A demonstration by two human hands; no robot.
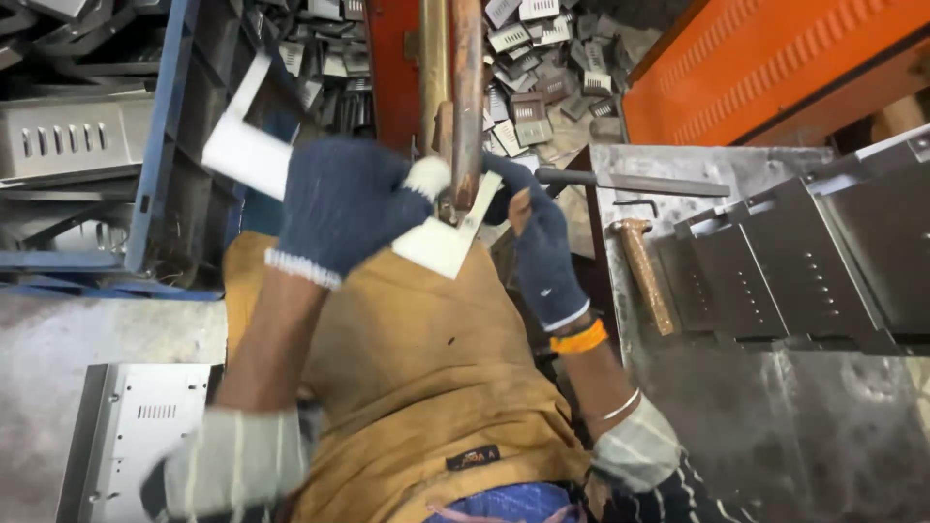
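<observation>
Head camera looks straight down over my lap, and both of my hands are up at the middle of the frame in dark blue knitted gloves. My left hand [339, 203] is closed around a bent piece of pale sheet metal [441, 242], one flap of which sticks out up and to the left past my knuckles, blurred, while the other end pokes out to the right between my two hands. My right hand [538, 242] is curled against that right end, fingers wrapped over its edge, so the piece is pinched from both sides. It sits right under the two upright rusty metal rods [455, 97], its corner touching the tip of the nearer one.

Below my hands is my mustard-yellow apron [426, 368]. On my right wrist is an orange band [579, 338].

To my right lies a grey steel worktable [697, 387] with a wooden-handled hammer [644, 271] just beside my right forearm, a long flat file [630, 181] above it, and a row of dark folded sheet-metal panels [804, 271] farther out. An orange machine housing [765, 68] stands behind them. Small slotted metal stampings [542, 68] are heaped on the floor beyond the rods. To my left is a blue steel rack [160, 145] with slotted grey panels, and a perforated light grey panel [136, 426] lies low beside my left elbow.
</observation>
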